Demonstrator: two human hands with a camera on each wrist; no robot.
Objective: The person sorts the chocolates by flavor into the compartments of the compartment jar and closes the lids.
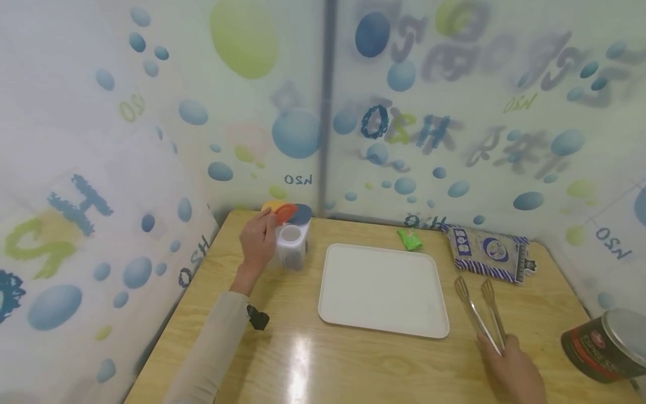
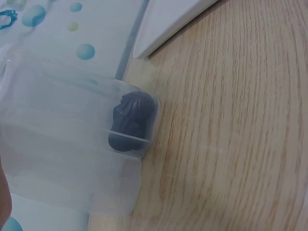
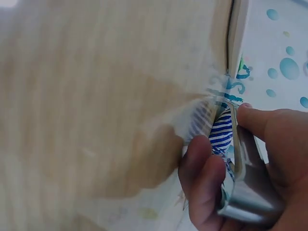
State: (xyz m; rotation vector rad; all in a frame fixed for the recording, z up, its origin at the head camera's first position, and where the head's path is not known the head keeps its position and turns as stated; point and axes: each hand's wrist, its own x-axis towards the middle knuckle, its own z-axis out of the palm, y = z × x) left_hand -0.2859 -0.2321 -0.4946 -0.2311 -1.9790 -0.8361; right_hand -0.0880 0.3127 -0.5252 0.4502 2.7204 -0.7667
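Note:
My left hand (image 1: pixel 257 238) is at the back left of the table, its fingers pinching an orange lid (image 1: pixel 286 214) that is tilted up. Under it stands a translucent container (image 1: pixel 294 247) with a round white opening, beside a blue lid (image 1: pixel 301 214) and a yellow lid (image 1: pixel 272 206). Close up in the left wrist view, the cloudy container (image 2: pixel 57 106) has something dark and lumpy (image 2: pixel 131 120) at its bottom. My right hand (image 1: pixel 515 367) grips metal tongs (image 1: pixel 481 317) near their joined end, with the slotted tips apart over the table. The right wrist view shows the tongs' bent metal end (image 3: pixel 252 192) inside that hand.
A white rectangular tray (image 1: pixel 382 289) lies mid-table. Behind it is a small green packet (image 1: pixel 410 239), and to its right a clipped, blue-striped bag (image 1: pixel 489 252). A dark can (image 1: pixel 600 345) stands at the right edge. Patterned sheets (image 1: pixel 434 112) enclose the wooden table (image 1: pixel 282 359).

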